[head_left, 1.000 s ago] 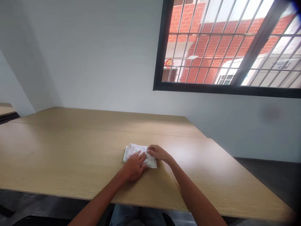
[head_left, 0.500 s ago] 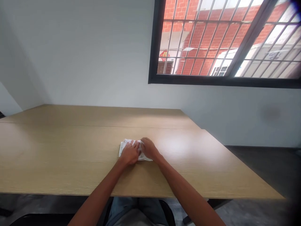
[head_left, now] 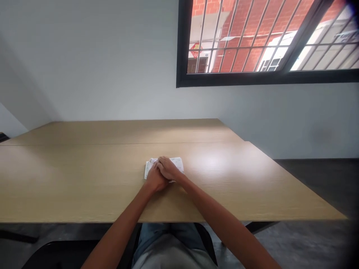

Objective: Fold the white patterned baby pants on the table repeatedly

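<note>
A white folded cloth (head_left: 177, 163) with a faint print lies on the wooden table in front of me. Its layers show on the left and to the right of my hands. My left hand (head_left: 156, 180) rests on the near middle part of it, fingers drawn together and partly covered. Across those fingers lies my right hand (head_left: 167, 169), its own fingers bent down and pressed together at the cloth. The fingertips of both hands and the cloth between them are hidden.
The light wooden table (head_left: 84, 175) spreads wide on both sides, with a seam across it and its near edge before my lap. Behind it stands a pale wall (head_left: 112, 67) with a dark-framed barred window (head_left: 232, 79). A black chair (head_left: 64, 248) is below at left.
My right hand has moved left from the cloth's right part onto my left hand's fingers. The left fingers, spread flat before, are now bunched. The view has tilted down slightly.
</note>
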### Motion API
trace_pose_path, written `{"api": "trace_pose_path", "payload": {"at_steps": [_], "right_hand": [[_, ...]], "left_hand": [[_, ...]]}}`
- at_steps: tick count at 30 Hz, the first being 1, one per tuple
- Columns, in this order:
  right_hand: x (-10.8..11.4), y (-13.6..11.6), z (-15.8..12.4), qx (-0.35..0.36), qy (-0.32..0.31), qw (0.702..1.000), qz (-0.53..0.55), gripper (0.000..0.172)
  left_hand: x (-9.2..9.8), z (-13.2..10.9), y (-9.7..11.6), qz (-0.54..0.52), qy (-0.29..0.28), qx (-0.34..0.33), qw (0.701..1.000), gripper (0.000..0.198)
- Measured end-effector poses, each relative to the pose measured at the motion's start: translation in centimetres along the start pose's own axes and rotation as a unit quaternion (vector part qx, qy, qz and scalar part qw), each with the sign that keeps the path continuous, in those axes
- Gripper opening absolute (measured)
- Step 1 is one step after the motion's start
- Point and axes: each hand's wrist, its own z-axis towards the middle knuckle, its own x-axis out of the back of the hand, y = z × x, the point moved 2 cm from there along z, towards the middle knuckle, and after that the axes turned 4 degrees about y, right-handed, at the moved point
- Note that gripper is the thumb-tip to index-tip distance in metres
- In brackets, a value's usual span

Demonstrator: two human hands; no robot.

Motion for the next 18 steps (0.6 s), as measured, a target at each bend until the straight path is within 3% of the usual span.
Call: {"api": "trace_pose_path", "payload": {"at_steps": [5,10,14,18], "right_hand": [[0.8,1.8,-1.7,0.025,-0.016,0.999,-0.021,0.028],[2.0,3.5,-3.8,-0.023,-0.072,0.989,-0.127,0.049],[2.7,3.6,-4.5,-0.038,-0.098,0.981,-0.164,0.051],[3.2,2.9,-5.2,-0.063,-0.103,0.975,-0.188,0.052]], "left_hand": [[1.1,-0.1,0.0,-0.017,0.016,0.038,0.999,0.062],[0.8,-0.1,-1.9,0.005,0.042,0.095,0.995,0.084],[0.2,-0.2,-2.8,0.016,0.061,0.086,0.994,0.106],[0.5,-0.5,-2.9,0.012,0.064,0.07,0.995,0.106]]}}
